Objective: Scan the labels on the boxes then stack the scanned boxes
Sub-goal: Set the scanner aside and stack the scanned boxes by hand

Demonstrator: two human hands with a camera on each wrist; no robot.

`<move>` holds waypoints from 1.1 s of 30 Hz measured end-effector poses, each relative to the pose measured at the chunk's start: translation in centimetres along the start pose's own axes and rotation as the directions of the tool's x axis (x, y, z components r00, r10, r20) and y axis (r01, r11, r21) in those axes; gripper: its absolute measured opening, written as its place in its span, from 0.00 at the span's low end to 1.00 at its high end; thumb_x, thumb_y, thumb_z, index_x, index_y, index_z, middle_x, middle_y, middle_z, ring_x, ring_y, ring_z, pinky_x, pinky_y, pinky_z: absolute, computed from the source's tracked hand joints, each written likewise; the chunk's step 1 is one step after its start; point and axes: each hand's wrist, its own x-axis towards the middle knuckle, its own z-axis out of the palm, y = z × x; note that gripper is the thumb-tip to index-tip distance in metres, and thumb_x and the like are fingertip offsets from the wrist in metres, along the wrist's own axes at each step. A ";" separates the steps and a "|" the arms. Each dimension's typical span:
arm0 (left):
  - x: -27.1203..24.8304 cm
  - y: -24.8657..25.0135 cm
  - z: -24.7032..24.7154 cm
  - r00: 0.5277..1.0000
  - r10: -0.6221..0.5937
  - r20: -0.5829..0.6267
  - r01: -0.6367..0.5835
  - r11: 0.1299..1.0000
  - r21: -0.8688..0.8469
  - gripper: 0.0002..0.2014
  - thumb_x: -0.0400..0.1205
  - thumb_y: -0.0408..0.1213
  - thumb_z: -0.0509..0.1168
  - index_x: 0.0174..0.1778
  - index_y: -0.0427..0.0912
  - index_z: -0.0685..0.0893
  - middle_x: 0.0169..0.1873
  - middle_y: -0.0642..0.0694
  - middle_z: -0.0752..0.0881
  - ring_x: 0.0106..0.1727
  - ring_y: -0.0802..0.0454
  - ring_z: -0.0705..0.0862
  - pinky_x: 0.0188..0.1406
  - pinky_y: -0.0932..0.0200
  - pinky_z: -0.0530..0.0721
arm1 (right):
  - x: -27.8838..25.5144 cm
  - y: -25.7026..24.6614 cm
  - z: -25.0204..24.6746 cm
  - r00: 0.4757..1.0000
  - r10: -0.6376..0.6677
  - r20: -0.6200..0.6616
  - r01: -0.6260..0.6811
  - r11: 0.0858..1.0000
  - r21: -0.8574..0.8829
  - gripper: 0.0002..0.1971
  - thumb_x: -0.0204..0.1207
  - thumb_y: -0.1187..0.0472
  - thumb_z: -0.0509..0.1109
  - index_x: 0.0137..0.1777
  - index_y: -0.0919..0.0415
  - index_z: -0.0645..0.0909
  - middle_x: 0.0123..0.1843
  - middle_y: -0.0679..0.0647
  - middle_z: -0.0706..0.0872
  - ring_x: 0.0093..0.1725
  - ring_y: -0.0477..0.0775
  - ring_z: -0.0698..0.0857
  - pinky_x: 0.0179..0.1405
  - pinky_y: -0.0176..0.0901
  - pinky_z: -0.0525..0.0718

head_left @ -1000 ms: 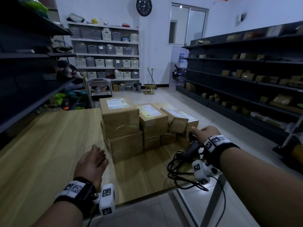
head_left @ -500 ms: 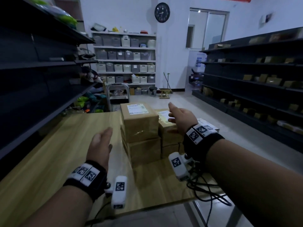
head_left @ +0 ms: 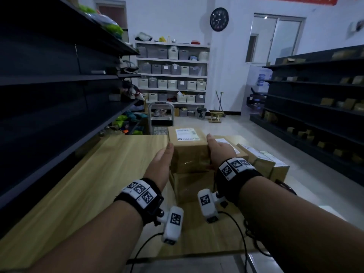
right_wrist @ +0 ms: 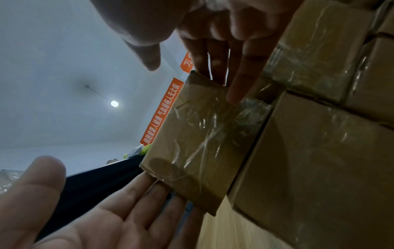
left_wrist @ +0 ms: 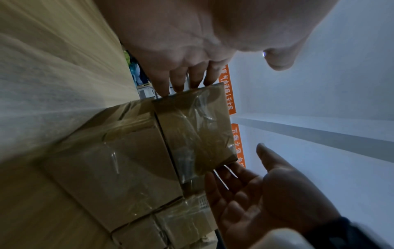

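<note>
A taped cardboard box (head_left: pixel 188 152) with a white label (head_left: pixel 187 134) tops a two-box stack on the wooden table (head_left: pixel 94 184). My left hand (head_left: pixel 163 159) lies flat against its left side, fingers straight. My right hand (head_left: pixel 217 151) lies against its right side, thumb up by the top edge. In the left wrist view the left hand's fingertips (left_wrist: pixel 181 84) touch the box (left_wrist: pixel 196 131) and the right palm (left_wrist: pixel 255 193) faces it. The right wrist view shows the right hand's fingers (right_wrist: pixel 241 75) on the box (right_wrist: pixel 198 134). The lower box (head_left: pixel 192 184) sits beneath.
More labelled boxes (head_left: pixel 256 160) stand in a row to the right of the stack, up to the table's right edge. Black cables (head_left: pixel 246 229) trail over the front right corner. Dark shelving (head_left: pixel 59 95) runs along the left; another rack (head_left: pixel 315 107) stands across the aisle.
My right hand has left the scanner at the table's right edge and gone to the top box's right side. My left hand has risen off the table to its left side.
</note>
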 end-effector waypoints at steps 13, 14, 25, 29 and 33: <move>-2.5 1.0 -11.2 0.962 0.006 -0.275 -0.017 0.999 -0.038 0.63 0.52 0.94 0.69 0.83 0.62 0.82 0.68 0.55 0.94 0.73 0.50 0.90 0.83 0.33 0.82 | -4.1 -3.2 8.9 0.967 -0.095 0.235 0.051 0.981 0.188 0.27 0.73 0.29 0.68 0.46 0.52 0.93 0.48 0.51 0.96 0.54 0.57 0.94 0.61 0.66 0.92; -2.8 0.9 -12.5 0.954 0.000 -0.299 -0.015 0.999 -0.050 0.62 0.52 0.92 0.71 0.80 0.62 0.84 0.65 0.54 0.95 0.71 0.50 0.92 0.81 0.34 0.83 | -4.6 -3.1 10.2 0.958 -0.098 0.269 0.044 0.979 0.200 0.27 0.74 0.29 0.68 0.47 0.53 0.92 0.49 0.52 0.96 0.54 0.57 0.94 0.61 0.65 0.92; -3.6 -2.6 -22.8 0.905 -0.113 -0.410 0.076 0.991 -0.106 0.33 0.91 0.68 0.62 0.84 0.48 0.83 0.70 0.46 0.94 0.71 0.48 0.92 0.78 0.42 0.87 | -8.1 -0.8 21.2 0.877 0.004 0.480 -0.205 0.907 0.369 0.36 0.79 0.26 0.63 0.67 0.57 0.90 0.59 0.51 0.96 0.61 0.55 0.93 0.65 0.55 0.91; -3.7 -3.7 -24.6 0.882 -0.182 -0.435 0.126 0.980 -0.153 0.33 0.90 0.69 0.64 0.84 0.50 0.82 0.69 0.46 0.93 0.70 0.50 0.91 0.74 0.45 0.87 | -9.0 -0.2 23.4 0.842 0.037 0.538 -0.271 0.892 0.363 0.32 0.81 0.27 0.64 0.61 0.56 0.88 0.60 0.52 0.94 0.59 0.55 0.92 0.60 0.51 0.91; -3.5 -4.3 -25.1 0.872 -0.229 -0.432 0.146 0.965 -0.216 0.32 0.89 0.69 0.65 0.83 0.52 0.84 0.70 0.47 0.94 0.71 0.49 0.91 0.73 0.43 0.89 | -9.3 0.2 25.0 0.821 0.089 0.564 -0.325 0.885 0.334 0.28 0.78 0.26 0.67 0.52 0.53 0.87 0.58 0.54 0.93 0.57 0.58 0.91 0.65 0.60 0.91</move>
